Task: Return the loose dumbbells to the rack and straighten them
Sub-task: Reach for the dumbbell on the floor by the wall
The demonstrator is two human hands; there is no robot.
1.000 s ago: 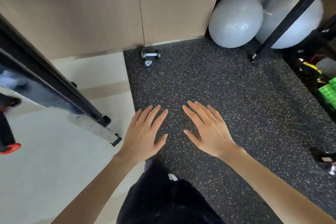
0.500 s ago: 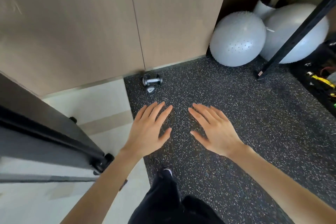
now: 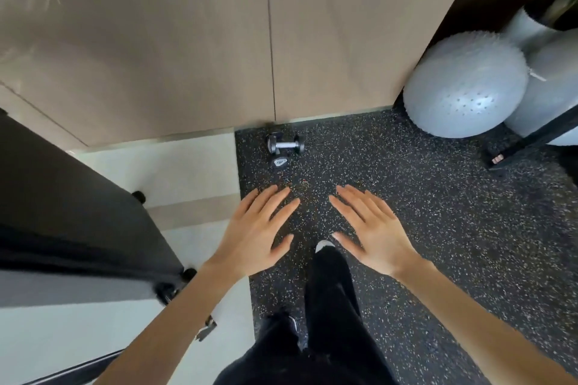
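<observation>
Dumbbells (image 3: pixel 285 147) nearer now, front one end-on, bar hidden, hands (image 3: pixel 255 230) (image 3: pixel 373 230) spread

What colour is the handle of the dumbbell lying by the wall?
Shiny silver metal, between dark grey end weights; the dumbbell shows only in the head view.

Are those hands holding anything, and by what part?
Nothing is held. The left hand and right hand are open and empty; a dumbbell lies untouched on the floor ahead.

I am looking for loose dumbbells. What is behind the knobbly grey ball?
A smoother grey ball and a white pot show behind the knobbly ball; the floor there is covered.
</observation>
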